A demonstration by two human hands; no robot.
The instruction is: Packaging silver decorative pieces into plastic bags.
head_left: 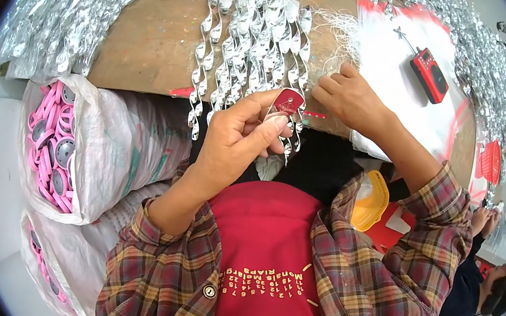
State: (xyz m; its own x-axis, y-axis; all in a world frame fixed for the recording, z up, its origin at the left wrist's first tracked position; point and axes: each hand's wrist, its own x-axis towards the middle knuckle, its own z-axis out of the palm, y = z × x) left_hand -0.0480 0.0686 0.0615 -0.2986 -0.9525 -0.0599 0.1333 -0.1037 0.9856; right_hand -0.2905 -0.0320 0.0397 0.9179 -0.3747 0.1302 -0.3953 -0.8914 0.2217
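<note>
My left hand (237,134) pinches a small dark red tag (289,101) with rounded corners between thumb and fingers, just over the table's front edge. Behind it, silver twisted foil strips (255,52) lie on the brown table (147,46), and their ends hang over the edge. To the right of the tag, my right hand (356,101) is raised with its fingers curled and pressed together. Anything between those fingertips is too small to make out. Beyond this hand lies a loose tangle of thin whitish strings (342,34).
Clear plastic bags with red edges (383,54) lie at right under a red and black radio (430,77). Shiny foil bundles (69,18) cover the far left. A white sack (104,147) holds pink and grey parts (55,142). Another person (488,288) is at far right.
</note>
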